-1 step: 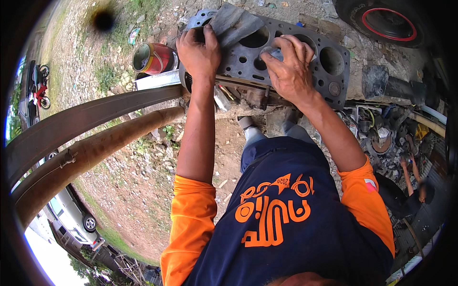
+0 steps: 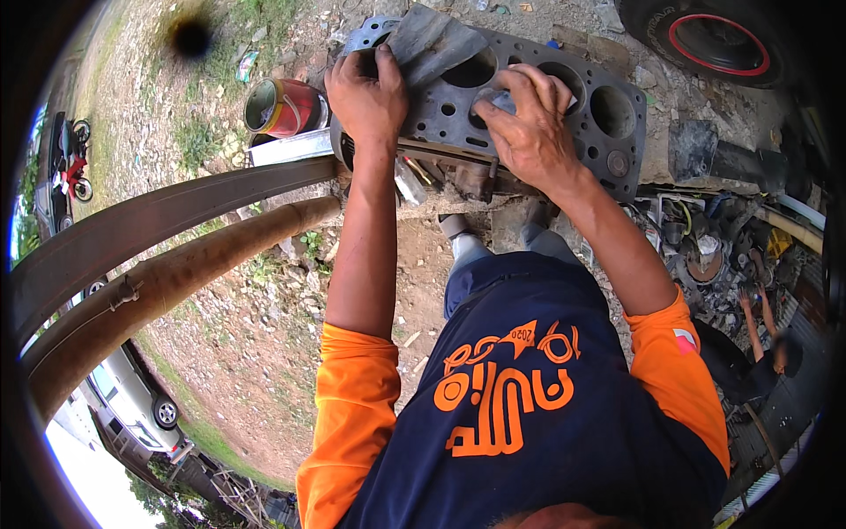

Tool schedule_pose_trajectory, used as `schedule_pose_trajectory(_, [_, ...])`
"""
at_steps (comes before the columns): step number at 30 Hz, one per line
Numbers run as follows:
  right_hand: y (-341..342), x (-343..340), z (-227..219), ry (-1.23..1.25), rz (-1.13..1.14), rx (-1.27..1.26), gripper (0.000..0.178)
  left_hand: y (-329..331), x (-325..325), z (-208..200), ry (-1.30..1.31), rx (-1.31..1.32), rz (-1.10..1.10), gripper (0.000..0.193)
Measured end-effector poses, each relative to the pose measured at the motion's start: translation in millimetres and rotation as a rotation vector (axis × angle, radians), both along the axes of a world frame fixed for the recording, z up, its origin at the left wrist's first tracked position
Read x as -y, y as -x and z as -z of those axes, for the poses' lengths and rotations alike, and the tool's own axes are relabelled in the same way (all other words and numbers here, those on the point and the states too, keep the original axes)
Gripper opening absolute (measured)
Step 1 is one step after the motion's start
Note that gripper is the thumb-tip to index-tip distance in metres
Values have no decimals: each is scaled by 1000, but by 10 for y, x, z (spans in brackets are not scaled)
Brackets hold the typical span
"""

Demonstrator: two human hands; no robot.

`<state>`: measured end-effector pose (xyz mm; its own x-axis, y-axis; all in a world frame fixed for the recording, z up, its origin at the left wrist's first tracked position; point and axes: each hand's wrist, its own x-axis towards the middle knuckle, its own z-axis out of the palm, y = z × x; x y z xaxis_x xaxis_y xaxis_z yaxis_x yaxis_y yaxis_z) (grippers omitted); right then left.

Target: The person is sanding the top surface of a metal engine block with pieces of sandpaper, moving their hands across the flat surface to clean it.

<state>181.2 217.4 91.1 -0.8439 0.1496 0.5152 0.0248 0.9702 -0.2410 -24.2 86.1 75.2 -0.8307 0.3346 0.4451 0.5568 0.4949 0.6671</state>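
An engine block (image 2: 423, 115) with several round cylinder bores lies flat in front of me at the top of the view. My left hand (image 2: 366, 97) is at its left end, fingers curled over the edge and thumb up beside a dark flat sheet (image 2: 436, 44) that lies across the block. My right hand (image 2: 533, 123) presses down on the deck among the middle bores. Under its bent fingers shows a grey pad (image 2: 500, 100) with a pale edge; the palm hides most of it.
Left of the block stands a red bucket (image 2: 286, 110). A metal beam (image 2: 176, 198) and a rusty pipe (image 2: 185, 264) run off to the left. A tyre (image 2: 718, 44) lies at the far right. Scattered parts (image 2: 705, 256) and another person (image 2: 758, 353) are at the right.
My right hand has slid slightly left across the deck, with the grey pad under it. My left hand stays at the end of the block.
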Motion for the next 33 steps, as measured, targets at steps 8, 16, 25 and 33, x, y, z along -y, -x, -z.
schedule_pose_trajectory(8, [15,3,21,-21,-62,28,25,-23,10,-18,-37,20,16,30])
schedule_pose_trajectory(16, [23,-13,48,-45,-58,19,25,12,-26,-4,-26,-4,10,30])
schedule_pose_trajectory(25, [15,-8,19,-7,-32,15,24,-3,-5,-12,-18,3,12,30])
schedule_pose_trajectory(33, [-4,15,-9,-28,-11,23,26,-6,5,5,-40,38,3,30])
